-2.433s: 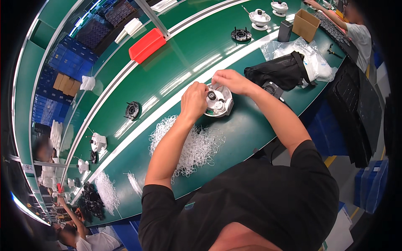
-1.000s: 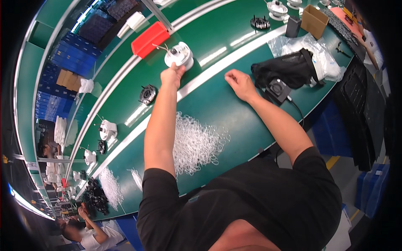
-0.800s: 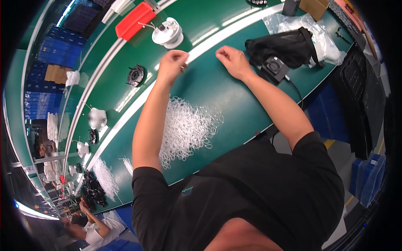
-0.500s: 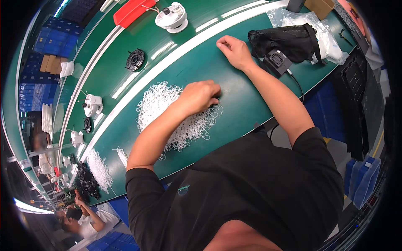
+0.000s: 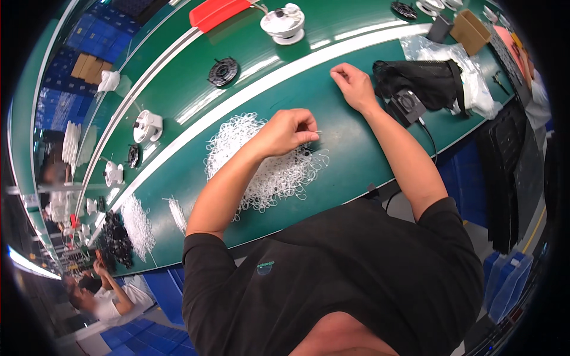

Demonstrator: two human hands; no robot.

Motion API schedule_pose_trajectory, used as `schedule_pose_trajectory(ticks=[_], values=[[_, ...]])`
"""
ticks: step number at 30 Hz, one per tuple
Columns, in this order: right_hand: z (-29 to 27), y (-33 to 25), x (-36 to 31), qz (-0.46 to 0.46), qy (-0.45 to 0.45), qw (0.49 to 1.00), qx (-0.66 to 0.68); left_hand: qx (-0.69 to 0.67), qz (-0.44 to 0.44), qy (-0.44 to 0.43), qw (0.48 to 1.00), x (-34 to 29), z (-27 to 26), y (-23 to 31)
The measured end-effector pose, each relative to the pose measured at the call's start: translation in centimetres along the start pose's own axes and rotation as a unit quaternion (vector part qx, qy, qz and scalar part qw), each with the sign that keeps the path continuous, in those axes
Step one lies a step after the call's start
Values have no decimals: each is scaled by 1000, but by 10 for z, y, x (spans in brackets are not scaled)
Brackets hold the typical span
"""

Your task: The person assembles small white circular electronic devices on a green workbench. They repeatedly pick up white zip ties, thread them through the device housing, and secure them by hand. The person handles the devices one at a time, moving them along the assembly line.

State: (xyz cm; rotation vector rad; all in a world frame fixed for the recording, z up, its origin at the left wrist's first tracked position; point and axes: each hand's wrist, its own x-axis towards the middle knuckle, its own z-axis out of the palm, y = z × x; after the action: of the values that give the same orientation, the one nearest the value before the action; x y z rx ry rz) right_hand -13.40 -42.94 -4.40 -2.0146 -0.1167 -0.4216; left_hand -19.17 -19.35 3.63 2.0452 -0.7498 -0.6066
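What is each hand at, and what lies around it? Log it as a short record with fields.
Left hand: fingers curled above the heap of white loops; whether it grips one is unclear
Right hand: fingers curled, nothing visible in them, left of the black mesh bag
Next to the bag: small black device with a cable
Behind the heap: black ring-shaped part, white round unit, red bin
Left of the heap: thin white bundle, pile of black parts
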Motion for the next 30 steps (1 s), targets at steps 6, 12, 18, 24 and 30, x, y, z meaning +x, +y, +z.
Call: schedule_pose_trajectory(ticks=[6,12,18,24,30], values=[[-2,9,-2,-9,-12,1000,22,-243,-12,76,967,-28,-40,-27],[-1,5,-2,-10,-14,1000,7,-375,-4,305,875,-73,-78,-67],[0,7,-2,0,-14,1000,19,-515,61,584,625,-130,-159,-162],[0,3,-3,1,-18,1000,11,-476,116,673,555,-176,-188,-227],[-2,1,-4,1,-13,1000,5,-487,100,668,554,-173,-184,-223]])
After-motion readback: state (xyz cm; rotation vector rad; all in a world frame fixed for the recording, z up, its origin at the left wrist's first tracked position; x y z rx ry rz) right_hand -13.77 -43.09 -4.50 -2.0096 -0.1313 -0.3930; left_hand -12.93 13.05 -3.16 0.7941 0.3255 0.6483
